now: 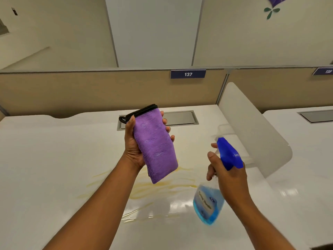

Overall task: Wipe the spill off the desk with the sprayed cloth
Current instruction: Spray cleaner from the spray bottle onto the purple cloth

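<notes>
A folded purple cloth (155,145) with a black hem is held upright above the white desk (45,159) by my left hand (133,143), thumb on its left edge and fingers behind. Small damp spots show on the cloth's face. My right hand (228,179) grips the neck of a clear spray bottle (209,204) with blue liquid and a blue trigger head, its nozzle aimed toward the cloth. Yellowish smeared streaks of the spill (158,188) lie on the desk under and between both hands.
A grey cable hatch (182,117) is set into the desk behind the cloth. A beige partition with a plate reading 137 (188,74) closes the back. A frosted divider panel (252,127) stands at the right, with a second desk beyond it.
</notes>
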Action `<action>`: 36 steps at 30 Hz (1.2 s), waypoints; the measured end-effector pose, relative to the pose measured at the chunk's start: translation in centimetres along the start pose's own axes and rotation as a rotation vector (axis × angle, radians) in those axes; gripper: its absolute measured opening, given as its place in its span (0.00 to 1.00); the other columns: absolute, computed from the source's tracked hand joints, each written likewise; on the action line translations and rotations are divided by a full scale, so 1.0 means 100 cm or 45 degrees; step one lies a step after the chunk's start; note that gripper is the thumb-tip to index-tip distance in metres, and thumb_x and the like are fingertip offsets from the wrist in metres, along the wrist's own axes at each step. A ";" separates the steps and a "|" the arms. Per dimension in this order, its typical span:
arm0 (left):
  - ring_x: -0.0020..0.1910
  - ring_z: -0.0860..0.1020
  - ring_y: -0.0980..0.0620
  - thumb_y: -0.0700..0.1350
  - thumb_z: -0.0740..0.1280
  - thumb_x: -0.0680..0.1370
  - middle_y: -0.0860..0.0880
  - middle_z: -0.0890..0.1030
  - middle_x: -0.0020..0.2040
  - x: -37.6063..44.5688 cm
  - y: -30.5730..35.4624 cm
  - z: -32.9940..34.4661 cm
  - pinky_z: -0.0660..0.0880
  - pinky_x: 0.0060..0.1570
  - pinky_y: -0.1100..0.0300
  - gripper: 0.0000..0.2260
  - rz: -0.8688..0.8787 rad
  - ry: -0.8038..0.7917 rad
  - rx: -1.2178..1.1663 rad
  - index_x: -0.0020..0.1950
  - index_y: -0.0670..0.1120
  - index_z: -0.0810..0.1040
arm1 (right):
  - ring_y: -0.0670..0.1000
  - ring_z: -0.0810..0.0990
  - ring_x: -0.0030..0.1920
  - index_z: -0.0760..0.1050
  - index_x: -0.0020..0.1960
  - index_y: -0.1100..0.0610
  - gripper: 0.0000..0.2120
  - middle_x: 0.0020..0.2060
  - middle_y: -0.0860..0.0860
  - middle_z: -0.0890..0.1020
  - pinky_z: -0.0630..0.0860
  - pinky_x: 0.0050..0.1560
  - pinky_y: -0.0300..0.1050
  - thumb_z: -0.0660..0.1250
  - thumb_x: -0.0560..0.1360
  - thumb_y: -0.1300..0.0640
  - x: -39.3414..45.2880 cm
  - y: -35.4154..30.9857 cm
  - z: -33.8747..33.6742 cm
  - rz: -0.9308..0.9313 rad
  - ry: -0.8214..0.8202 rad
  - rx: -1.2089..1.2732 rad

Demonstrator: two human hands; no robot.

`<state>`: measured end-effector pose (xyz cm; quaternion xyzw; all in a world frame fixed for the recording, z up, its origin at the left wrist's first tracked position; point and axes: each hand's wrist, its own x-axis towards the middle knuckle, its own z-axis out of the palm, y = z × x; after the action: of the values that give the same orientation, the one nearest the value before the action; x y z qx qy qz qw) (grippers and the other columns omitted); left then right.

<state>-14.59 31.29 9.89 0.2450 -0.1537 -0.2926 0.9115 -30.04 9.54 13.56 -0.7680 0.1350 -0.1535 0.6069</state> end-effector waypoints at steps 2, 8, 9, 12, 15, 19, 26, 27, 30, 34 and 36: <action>0.58 0.75 0.45 0.66 0.73 0.72 0.46 0.75 0.61 0.002 -0.015 0.002 0.72 0.67 0.42 0.38 -0.005 0.010 -0.030 0.74 0.44 0.71 | 0.49 0.81 0.34 0.77 0.59 0.43 0.08 0.30 0.59 0.80 0.79 0.56 0.56 0.68 0.82 0.54 0.014 0.010 -0.023 -0.033 0.088 0.006; 0.59 0.75 0.46 0.68 0.70 0.73 0.46 0.76 0.62 0.022 -0.070 0.008 0.72 0.66 0.42 0.38 -0.163 0.042 -0.115 0.74 0.45 0.72 | 0.55 0.82 0.40 0.77 0.62 0.46 0.11 0.33 0.56 0.81 0.78 0.65 0.67 0.68 0.82 0.57 0.065 0.058 -0.083 -0.004 0.329 -0.059; 0.59 0.75 0.46 0.69 0.70 0.73 0.46 0.76 0.62 0.026 -0.080 0.007 0.72 0.66 0.42 0.38 -0.198 0.048 -0.133 0.74 0.45 0.72 | 0.55 0.82 0.40 0.77 0.64 0.49 0.12 0.34 0.55 0.81 0.78 0.64 0.66 0.68 0.82 0.58 0.073 0.065 -0.091 -0.001 0.350 -0.071; 0.58 0.75 0.46 0.69 0.67 0.74 0.46 0.76 0.62 0.040 -0.105 0.008 0.73 0.66 0.43 0.38 -0.276 0.043 -0.173 0.75 0.45 0.72 | 0.53 0.81 0.37 0.77 0.64 0.50 0.13 0.38 0.53 0.82 0.82 0.59 0.63 0.68 0.81 0.60 0.094 0.081 -0.110 -0.016 0.361 -0.110; 0.58 0.76 0.46 0.68 0.69 0.73 0.46 0.77 0.61 0.057 -0.133 0.010 0.73 0.66 0.43 0.38 -0.355 0.035 -0.193 0.75 0.45 0.71 | 0.52 0.81 0.37 0.77 0.64 0.50 0.14 0.44 0.57 0.84 0.83 0.56 0.62 0.69 0.79 0.57 0.112 0.098 -0.128 -0.010 0.347 -0.157; 0.57 0.78 0.46 0.67 0.72 0.72 0.46 0.78 0.62 0.077 -0.161 0.008 0.73 0.66 0.43 0.39 -0.434 0.023 -0.206 0.76 0.46 0.71 | 0.51 0.81 0.35 0.77 0.66 0.53 0.19 0.48 0.58 0.83 0.84 0.49 0.55 0.68 0.76 0.52 0.131 0.113 -0.146 -0.001 0.352 -0.150; 0.57 0.78 0.46 0.67 0.73 0.71 0.46 0.78 0.62 0.105 -0.189 0.007 0.73 0.65 0.43 0.40 -0.484 0.050 -0.211 0.76 0.46 0.72 | 0.53 0.80 0.34 0.76 0.68 0.54 0.24 0.49 0.60 0.84 0.84 0.46 0.52 0.68 0.73 0.51 0.156 0.132 -0.164 0.021 0.371 -0.084; 0.56 0.78 0.46 0.67 0.74 0.70 0.46 0.78 0.61 0.107 -0.191 0.007 0.74 0.65 0.42 0.40 -0.485 0.057 -0.205 0.76 0.46 0.72 | 0.53 0.81 0.34 0.76 0.68 0.53 0.22 0.48 0.58 0.84 0.84 0.47 0.54 0.68 0.74 0.52 0.156 0.134 -0.165 0.029 0.370 -0.085; 0.56 0.79 0.46 0.67 0.75 0.70 0.46 0.78 0.61 0.112 -0.197 0.007 0.74 0.64 0.42 0.40 -0.479 0.074 -0.201 0.75 0.46 0.73 | 0.53 0.82 0.35 0.77 0.66 0.51 0.19 0.46 0.51 0.85 0.85 0.48 0.55 0.68 0.75 0.55 0.154 0.139 -0.165 0.046 0.379 -0.092; 0.56 0.79 0.47 0.66 0.76 0.69 0.46 0.79 0.60 0.115 -0.200 0.009 0.74 0.64 0.43 0.41 -0.475 0.078 -0.177 0.75 0.46 0.73 | 0.50 0.83 0.37 0.76 0.64 0.49 0.18 0.50 0.46 0.86 0.85 0.49 0.49 0.69 0.74 0.56 0.151 0.143 -0.163 0.035 0.379 -0.081; 0.56 0.79 0.47 0.66 0.77 0.68 0.46 0.79 0.60 0.114 -0.198 0.010 0.75 0.64 0.43 0.41 -0.472 0.066 -0.168 0.75 0.46 0.73 | 0.50 0.84 0.39 0.76 0.67 0.51 0.20 0.49 0.48 0.85 0.82 0.47 0.39 0.70 0.76 0.59 0.152 0.146 -0.164 0.027 0.344 -0.110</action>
<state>-15.22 9.95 1.67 0.2162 -0.0627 -0.4585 0.8597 -22.96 -14.38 3.94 -0.7643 0.2302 -0.2431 0.5511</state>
